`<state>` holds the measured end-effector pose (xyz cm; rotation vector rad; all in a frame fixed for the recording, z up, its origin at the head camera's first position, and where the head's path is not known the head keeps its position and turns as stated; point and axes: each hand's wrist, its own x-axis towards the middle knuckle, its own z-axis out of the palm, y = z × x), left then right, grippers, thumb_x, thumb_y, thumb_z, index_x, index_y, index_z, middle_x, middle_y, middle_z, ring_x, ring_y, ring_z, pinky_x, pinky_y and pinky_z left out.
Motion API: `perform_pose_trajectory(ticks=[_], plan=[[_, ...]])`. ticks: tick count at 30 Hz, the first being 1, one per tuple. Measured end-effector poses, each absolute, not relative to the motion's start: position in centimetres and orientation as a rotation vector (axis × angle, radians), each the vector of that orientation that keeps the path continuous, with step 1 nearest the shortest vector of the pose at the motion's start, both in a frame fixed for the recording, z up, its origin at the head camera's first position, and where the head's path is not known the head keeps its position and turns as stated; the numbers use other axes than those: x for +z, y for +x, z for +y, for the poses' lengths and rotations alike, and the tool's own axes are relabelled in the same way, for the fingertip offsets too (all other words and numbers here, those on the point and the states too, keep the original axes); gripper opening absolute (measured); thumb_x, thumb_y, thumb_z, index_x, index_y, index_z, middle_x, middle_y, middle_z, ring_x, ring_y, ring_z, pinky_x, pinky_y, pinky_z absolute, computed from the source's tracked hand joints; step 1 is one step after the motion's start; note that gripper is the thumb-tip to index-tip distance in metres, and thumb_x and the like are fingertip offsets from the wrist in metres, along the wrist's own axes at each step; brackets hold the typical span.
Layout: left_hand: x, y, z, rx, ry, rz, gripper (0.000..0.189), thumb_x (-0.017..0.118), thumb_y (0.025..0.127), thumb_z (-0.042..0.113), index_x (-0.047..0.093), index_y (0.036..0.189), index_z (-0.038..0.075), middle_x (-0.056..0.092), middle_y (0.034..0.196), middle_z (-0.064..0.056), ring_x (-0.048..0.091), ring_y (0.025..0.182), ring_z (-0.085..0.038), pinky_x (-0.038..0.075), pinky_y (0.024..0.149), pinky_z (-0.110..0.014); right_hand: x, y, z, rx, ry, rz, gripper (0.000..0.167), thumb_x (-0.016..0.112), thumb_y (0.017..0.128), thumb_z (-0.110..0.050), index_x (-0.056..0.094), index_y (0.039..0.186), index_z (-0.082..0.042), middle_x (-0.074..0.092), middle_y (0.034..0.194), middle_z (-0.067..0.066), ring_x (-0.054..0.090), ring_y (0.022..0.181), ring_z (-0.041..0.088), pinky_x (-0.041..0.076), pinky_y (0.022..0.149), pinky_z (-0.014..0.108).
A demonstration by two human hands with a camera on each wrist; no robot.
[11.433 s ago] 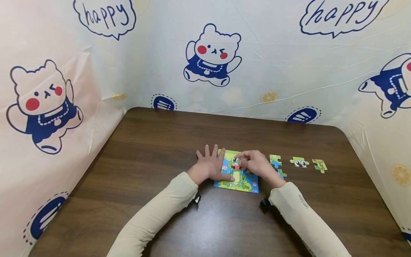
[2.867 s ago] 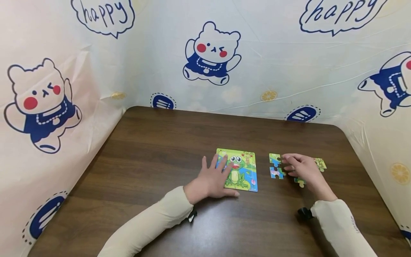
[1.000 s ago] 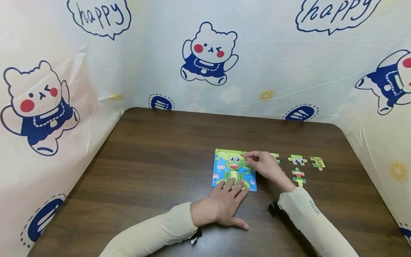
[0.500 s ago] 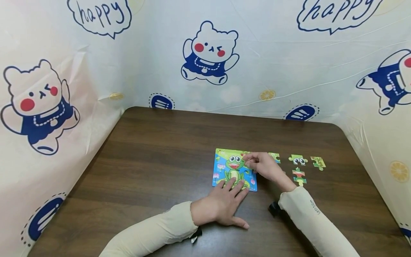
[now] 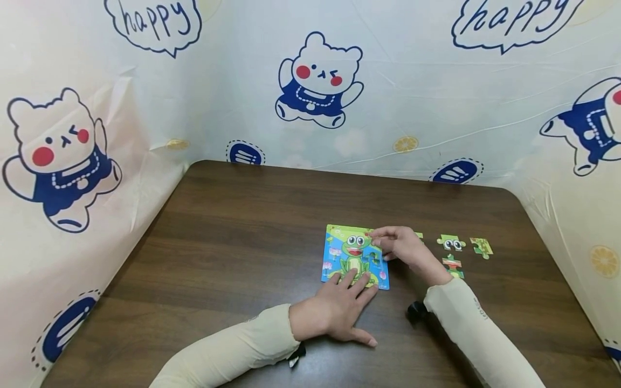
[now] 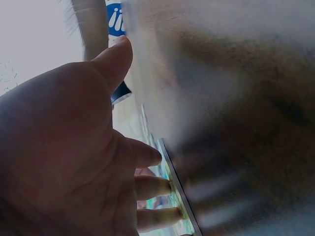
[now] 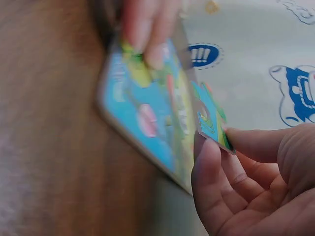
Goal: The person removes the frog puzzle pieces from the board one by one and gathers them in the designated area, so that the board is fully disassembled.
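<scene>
A square frog jigsaw puzzle (image 5: 331, 243) lies on the table, with a notched outline showing at the frog's right side. My left hand (image 5: 335, 310) rests palm down, its fingers spread, the fingertips on the puzzle's near edge; the left wrist view shows those fingertips on the board's edge. Over the upper right part of the puzzle is my right hand (image 5: 406, 250). Between thumb and fingers it pinches a blue and green puzzle piece (image 7: 211, 115), tilted and raised off the board in the right wrist view. In the head view that piece is mostly hidden by the fingers.
To the right lie loose pieces: one with eyes (image 5: 451, 243), one with a red mouth (image 5: 452, 265) and a leafy green one (image 5: 481, 247). Part of another piece (image 5: 419, 235) shows behind my right hand. A printed curtain (image 5: 233, 97) encloses the brown table (image 5: 242, 226).
My left hand went from the puzzle's left side to its near edge. My right hand moved from the loose pieces to the board; lately it shifted slightly, and the notched outline came into view.
</scene>
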<state>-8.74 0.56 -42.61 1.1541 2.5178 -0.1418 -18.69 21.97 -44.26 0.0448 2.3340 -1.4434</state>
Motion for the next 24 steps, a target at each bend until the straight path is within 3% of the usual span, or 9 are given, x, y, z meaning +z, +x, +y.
perform_pose_trajectory(ticks=[13, 21, 24], plan=[[-42.9, -8.7, 0.7, -0.180, 1.146, 2.516, 0.098, 0.040, 0.085, 0.088, 0.020, 0.163, 0.033, 0.015, 0.172, 0.001, 0.019, 0.158, -0.026, 0.029, 0.123, -0.048, -40.9, -19.0, 24.2, -1.759, 0.054, 2.064, 0.041, 0.057, 0.105, -0.024, 0.059, 0.139, -0.002, 0.074, 0.107, -0.009, 0.063, 0.079, 0.007, 0.058, 0.074, 0.022], [-43.0, -8.7, 0.7, -0.194, 1.150, 2.519, 0.095, 0.038, 0.085, 0.089, 0.021, 0.162, 0.038, 0.014, 0.172, 0.000, 0.018, 0.158, -0.027, 0.030, 0.122, -0.049, -39.7, -18.5, 25.2, -1.926, 0.105, 1.922, 0.040, 0.061, 0.103, -0.025, 0.061, 0.137, -0.003, 0.073, 0.103, -0.009, 0.061, 0.075, 0.007, 0.058, 0.072, 0.020], [-43.1, -8.7, 0.7, -0.193, 1.148, 2.523, 0.094, 0.038, 0.085, 0.089, 0.020, 0.162, 0.038, 0.014, 0.172, 0.000, 0.018, 0.158, -0.028, 0.030, 0.122, -0.049, -39.7, -18.3, 25.8, -1.985, 0.118, 1.833, 0.031, 0.059, 0.104, -0.022, 0.066, 0.131, -0.008, 0.073, 0.104, -0.008, 0.065, 0.074, 0.008, 0.058, 0.071, 0.021]])
